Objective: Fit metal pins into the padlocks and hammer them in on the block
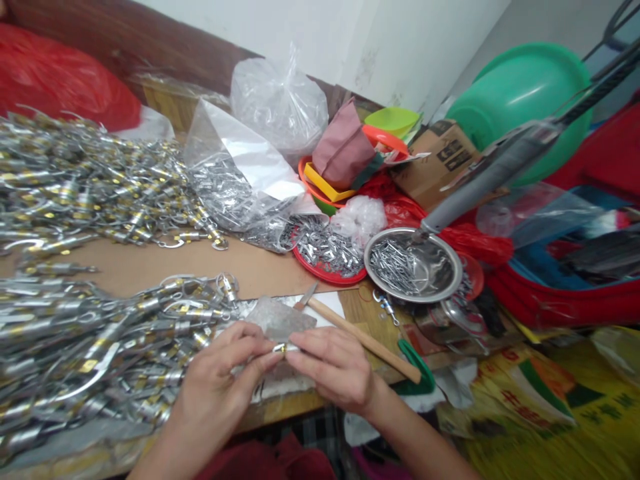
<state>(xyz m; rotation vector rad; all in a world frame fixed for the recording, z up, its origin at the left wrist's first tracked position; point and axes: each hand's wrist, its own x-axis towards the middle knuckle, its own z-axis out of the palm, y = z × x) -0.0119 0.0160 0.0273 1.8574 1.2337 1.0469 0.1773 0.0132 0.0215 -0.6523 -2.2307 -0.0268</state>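
Observation:
My left hand (pixel 223 373) and my right hand (pixel 340 367) meet at the table's front edge, both closed in a pinch. Between their fingertips is a small silver metal fitting with a brass-coloured band (pixel 281 348), mostly covered by the fingers. Just beyond them lies a greyish metal block (pixel 283 319). A tool with a wooden handle (pixel 365 339) slants away to the right of my right hand. Left of my left hand, a heap of similar silver-and-brass fittings with curved levers (pixel 100 347) spreads over the table.
A second heap of fittings (pixel 100 180) lies farther back. Small metal pieces fill a clear bag (pixel 220 180) and a red plate (pixel 325 250). A steel bowl (pixel 450 267) holds metal pins. A grey metal lever arm (pixel 495 173) slants above the bowl. A green basin (pixel 525 100) stands behind.

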